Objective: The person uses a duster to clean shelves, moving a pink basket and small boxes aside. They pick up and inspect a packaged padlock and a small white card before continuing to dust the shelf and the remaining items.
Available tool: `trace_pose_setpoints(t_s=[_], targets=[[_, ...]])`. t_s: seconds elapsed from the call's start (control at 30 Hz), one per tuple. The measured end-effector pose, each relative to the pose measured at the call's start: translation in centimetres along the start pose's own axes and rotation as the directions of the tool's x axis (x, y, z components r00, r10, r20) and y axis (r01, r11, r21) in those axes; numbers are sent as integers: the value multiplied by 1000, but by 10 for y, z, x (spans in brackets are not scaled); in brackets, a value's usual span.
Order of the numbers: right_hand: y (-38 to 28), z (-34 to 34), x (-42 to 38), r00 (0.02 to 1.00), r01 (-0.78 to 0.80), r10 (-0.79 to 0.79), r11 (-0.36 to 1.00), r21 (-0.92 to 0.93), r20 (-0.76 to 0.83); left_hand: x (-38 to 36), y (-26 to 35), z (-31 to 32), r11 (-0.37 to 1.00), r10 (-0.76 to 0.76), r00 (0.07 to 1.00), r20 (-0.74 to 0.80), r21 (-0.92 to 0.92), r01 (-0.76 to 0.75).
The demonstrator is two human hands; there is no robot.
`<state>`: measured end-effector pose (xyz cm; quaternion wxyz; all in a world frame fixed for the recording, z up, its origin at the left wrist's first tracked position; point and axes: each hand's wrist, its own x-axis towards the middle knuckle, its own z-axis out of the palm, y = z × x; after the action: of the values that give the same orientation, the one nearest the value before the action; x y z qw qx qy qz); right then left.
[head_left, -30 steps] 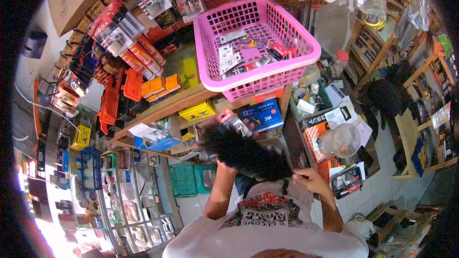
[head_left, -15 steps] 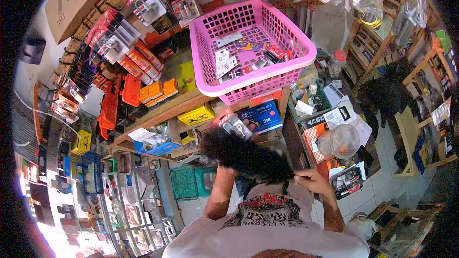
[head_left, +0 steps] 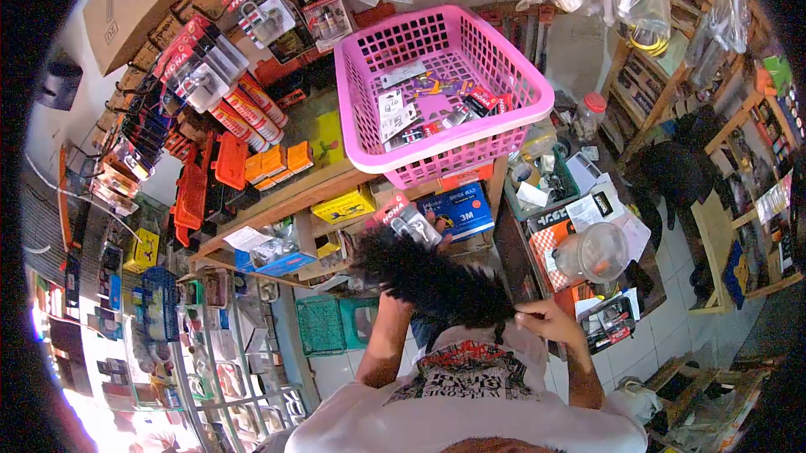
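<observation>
A black fluffy duster [head_left: 437, 272] lies across the middle of the view, in front of a wooden shelf. My right hand [head_left: 550, 320] is closed on the duster's near end, by my white shirt. My left arm reaches up behind the duster, so most of my left hand [head_left: 437, 225] is hidden; its fingertips show at a padlock in a red-topped blister pack [head_left: 409, 219], which it holds against the duster's far end. Above stands a pink plastic basket [head_left: 403, 155] with several small packaged items in it.
More packaged padlocks [head_left: 201, 67] and orange boxes [head_left: 273, 159] fill the wooden shelf [head_left: 277, 193] on the left. A blue 3M box [head_left: 462, 205] sits under the basket. A clear plastic jar [head_left: 596, 251] and papers crowd the counter on the right. A green crate [head_left: 323, 323] stands below.
The duster and the padlock pack have shifted slightly left and up against each other. My right hand has stayed on the duster's end. The view has tilted a little.
</observation>
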<state>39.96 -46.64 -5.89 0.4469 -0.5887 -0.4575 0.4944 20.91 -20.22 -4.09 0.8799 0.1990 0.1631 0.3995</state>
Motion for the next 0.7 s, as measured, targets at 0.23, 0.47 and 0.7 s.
trace_pose_setpoints(t_s=[0.23,0.47,0.7], targets=[[9,1,3,998,-38,38,999,11,-42,-15,18,34,978,-49,997,66,-200,61],[10,-3,3,1000,21,-21,998,-63,7,-13,14,19,970,5,1000,13,-244,-2],[8,-8,1,991,-132,132,991,10,-13,-12,17,11,952,-52,984,170,-290,101]])
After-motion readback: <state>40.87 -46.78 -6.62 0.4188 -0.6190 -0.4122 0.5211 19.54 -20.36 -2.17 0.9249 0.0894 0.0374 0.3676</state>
